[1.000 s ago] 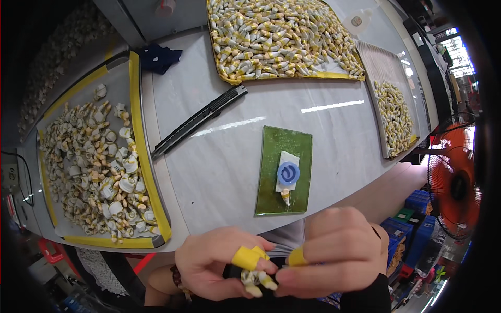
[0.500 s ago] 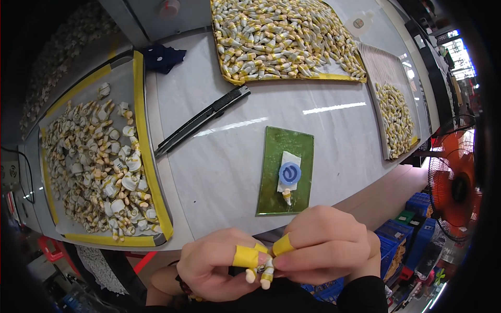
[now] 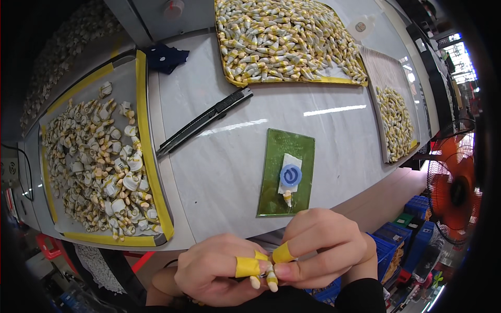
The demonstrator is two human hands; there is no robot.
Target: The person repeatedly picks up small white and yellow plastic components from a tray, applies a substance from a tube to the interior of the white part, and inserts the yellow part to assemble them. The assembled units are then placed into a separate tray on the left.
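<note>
My left hand [image 3: 216, 268] and my right hand [image 3: 326, 245] meet at the lower middle, pinching a small figurine part [image 3: 272, 279] between them. Two short legs show below the fingertips, white with yellow bands and pale rounded ends; its upper portion is hidden by my fingers. Yellow tape wraps fingertips on both hands. Just beyond them lies a green rectangular plate [image 3: 269, 201] on the table. On it rests a white block [image 3: 289, 157] with a round blue piece [image 3: 290, 176] on top, and a small leg-like part [image 3: 287, 198] sticks out on the near side.
At left, a yellow-edged tray [image 3: 140, 94] holds many white figurine parts. Another tray [image 3: 292, 82] at the back is full of small limb pieces, with a smaller tray [image 3: 377, 104] to its right. A black utility knife [image 3: 206, 121] and dark cloth [image 3: 166, 58] lie between. An orange fan [image 3: 456, 190] stands right.
Both hands keep their pinch on the figurine part, whose legs have shifted slightly right and tilted. The whole view has moved a little; the things on the table stay put.
</note>
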